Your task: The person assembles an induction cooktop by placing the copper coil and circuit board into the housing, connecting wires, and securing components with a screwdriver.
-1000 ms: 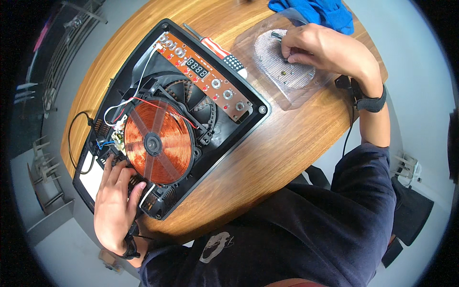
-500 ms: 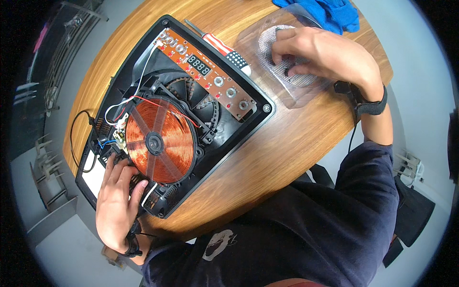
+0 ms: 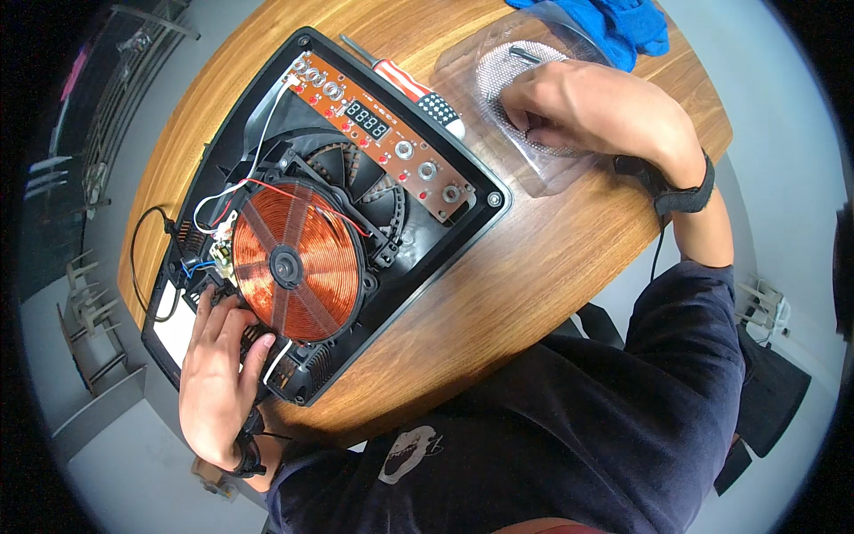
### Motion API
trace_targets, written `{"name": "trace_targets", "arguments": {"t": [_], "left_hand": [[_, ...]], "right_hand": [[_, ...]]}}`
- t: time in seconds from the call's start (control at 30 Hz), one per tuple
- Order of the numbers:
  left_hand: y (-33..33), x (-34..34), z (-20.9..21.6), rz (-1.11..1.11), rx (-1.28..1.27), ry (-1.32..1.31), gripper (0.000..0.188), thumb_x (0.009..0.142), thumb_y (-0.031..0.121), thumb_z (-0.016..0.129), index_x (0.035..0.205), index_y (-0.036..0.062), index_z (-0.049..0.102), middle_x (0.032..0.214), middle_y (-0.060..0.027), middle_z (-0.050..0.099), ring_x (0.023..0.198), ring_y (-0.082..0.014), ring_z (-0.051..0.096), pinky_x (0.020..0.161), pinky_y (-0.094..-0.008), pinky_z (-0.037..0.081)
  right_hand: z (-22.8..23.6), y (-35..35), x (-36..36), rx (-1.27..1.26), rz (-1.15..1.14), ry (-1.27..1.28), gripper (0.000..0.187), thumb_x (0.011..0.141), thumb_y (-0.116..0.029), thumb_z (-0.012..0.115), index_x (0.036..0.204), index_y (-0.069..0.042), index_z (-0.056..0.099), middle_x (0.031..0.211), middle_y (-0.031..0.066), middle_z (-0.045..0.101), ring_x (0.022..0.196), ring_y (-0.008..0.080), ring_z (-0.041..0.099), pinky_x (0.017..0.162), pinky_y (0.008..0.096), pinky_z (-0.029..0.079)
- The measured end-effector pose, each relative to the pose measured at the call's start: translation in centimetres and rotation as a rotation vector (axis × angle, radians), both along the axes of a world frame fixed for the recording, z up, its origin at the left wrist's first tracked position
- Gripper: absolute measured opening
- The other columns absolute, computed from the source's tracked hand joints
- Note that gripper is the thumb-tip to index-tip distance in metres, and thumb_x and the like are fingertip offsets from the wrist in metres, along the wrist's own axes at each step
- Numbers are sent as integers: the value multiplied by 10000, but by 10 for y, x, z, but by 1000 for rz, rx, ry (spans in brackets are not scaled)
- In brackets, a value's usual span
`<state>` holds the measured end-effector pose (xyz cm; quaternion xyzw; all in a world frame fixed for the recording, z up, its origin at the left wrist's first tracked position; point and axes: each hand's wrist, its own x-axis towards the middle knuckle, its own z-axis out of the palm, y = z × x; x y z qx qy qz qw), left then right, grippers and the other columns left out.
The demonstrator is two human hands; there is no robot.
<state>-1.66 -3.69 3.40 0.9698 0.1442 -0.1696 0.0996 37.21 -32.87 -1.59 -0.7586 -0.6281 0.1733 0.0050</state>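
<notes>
An opened induction cooker [image 3: 405, 289] lies on the table, its round copper coil [image 3: 258, 227] facing up beside a black fan [image 3: 378, 200]. My left hand [image 3: 218, 356] rests over the dark parts at the cooker's near left corner, thumb apart from the bent fingers. To the right, a clear plastic tray [image 3: 458, 71] has a round, silvery, textured area [image 3: 498, 67]. My right hand [image 3: 569, 102] reaches into it with curled fingers pressed together; whatever they hold is hidden. A small dark, narrow piece [image 3: 523, 55] shows in the tray above that hand.
Along the cooker's far edge runs a brown control board [image 3: 382, 147] with a display. Behind it lies a screwdriver [image 3: 414, 89] with a red, white and blue handle. A blue cloth [image 3: 614, 31] sits at the far right, and a black cable [image 3: 133, 258] loops on the left.
My right hand has shifted slightly down and its fingers have curled in more, uncovering the small dark piece in the tray. My left hand stays in place.
</notes>
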Motion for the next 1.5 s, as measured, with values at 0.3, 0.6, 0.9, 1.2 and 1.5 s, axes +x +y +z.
{"name": "trace_targets", "arguments": {"t": [0.3,0.6,0.9,1.2,1.5], "left_hand": [[1,-2,1,10,-16,-13,262,1012,167,834,1159,-21,726,1388,-241,708,1515,-554,544,1191,-593,507],[1,-4,0,28,-17,-2,276,1012,166,829,1186,-24,732,1446,-247,700,1554,-539,518,1217,-580,499],[-1,-5,0,33,-7,-13,266,998,152,837,1176,-21,742,1444,-243,703,1559,-544,516,1220,-584,503],[-2,-7,-2,43,12,-7,284,1010,178,839,1199,-9,740,1461,-234,700,1585,-511,503,1227,-574,503],[-1,-7,0,38,-14,-2,311,1021,180,817,1236,-26,723,1503,-246,679,1604,-511,474,1234,-576,483]], "right_hand": [[-5,-12,14,163,27,-47,262,972,-55,768,1216,16,701,1146,198,738,1104,414,733,998,467,609],[11,-13,31,134,-85,30,142,1061,-83,736,1150,28,732,1079,144,730,983,304,740,937,409,620],[5,-20,42,217,-57,70,209,975,-77,814,1146,10,732,1079,124,742,969,286,741,909,396,626],[8,-13,33,118,-51,67,194,947,-49,835,1063,7,691,1010,133,716,914,307,707,874,407,607],[-3,-16,47,131,0,-6,175,973,-78,823,1066,21,713,1035,154,745,933,314,731,894,400,619]]}}
